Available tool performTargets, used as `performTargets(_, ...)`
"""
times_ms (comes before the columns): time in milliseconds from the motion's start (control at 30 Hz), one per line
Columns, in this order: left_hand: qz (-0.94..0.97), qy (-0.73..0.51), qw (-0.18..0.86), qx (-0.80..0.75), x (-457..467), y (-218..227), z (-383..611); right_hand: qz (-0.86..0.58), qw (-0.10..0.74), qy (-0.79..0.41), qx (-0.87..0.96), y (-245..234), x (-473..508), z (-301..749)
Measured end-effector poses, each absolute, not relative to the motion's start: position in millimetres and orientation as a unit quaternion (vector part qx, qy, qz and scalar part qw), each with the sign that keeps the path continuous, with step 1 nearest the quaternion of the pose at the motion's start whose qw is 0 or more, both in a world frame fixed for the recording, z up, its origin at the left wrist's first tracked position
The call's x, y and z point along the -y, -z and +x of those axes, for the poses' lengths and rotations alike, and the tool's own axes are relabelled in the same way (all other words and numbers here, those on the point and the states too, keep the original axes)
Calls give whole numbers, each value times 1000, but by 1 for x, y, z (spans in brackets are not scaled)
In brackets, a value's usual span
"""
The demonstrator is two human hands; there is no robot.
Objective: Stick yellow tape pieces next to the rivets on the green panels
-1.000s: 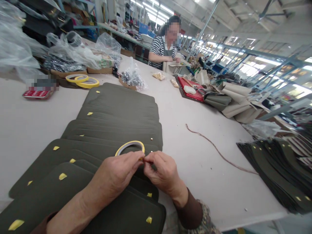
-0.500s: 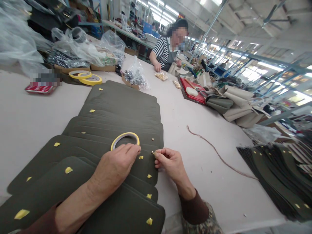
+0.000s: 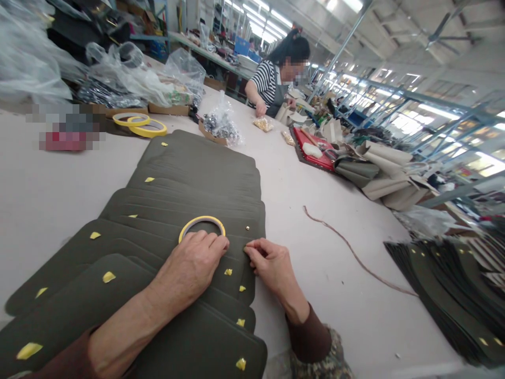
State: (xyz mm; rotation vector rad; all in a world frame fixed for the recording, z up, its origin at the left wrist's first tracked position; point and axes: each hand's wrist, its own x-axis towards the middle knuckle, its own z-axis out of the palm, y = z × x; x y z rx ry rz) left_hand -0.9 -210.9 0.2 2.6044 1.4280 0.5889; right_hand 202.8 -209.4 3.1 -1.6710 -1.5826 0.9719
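Observation:
Overlapping dark olive panels [image 3: 197, 168] with rounded corners lie fanned on the table in front of me. My left hand [image 3: 189, 266] is closed on a roll of yellow tape [image 3: 202, 219], which it holds over the panels. At the panels' right edge, my right hand [image 3: 272, 263] pinches a small piece of yellow tape [image 3: 245, 249] between thumb and forefinger, mostly hidden by the fingertips. Just beyond these fingers one shiny metal stud [image 3: 248, 228] shows bare. Several yellow tape pieces [image 3: 228, 272] dot both sides of the panels.
Two more yellow tape rolls [image 3: 148, 128] lie at the back left, beside plastic bags [image 3: 118, 73]. A brown cord [image 3: 351, 250] stretches across the right side, ending by stacked dark strips [image 3: 442, 295]. A co-worker [image 3: 272, 79] leans over the far end near a red tray [image 3: 313, 150].
My right hand has moved slightly left, so its fingertips now cover the nearer stud that was visible before. The left hand stays almost in place with the tape roll.

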Motion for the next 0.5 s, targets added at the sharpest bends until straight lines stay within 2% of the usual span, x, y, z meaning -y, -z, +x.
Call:
performTargets(167, 865, -168, 52, -469, 215, 1, -2, -620, 376, -435, 533, 2, 216, 214)
performTargets(367, 865, -150, 49, -477, 214, -2, -1, -544, 330, -217, 740, 1, 220, 212)
performTargets(500, 864, -142, 56, -480, 213, -3, 0, -548, 298, -204, 754, 0, 212, 207)
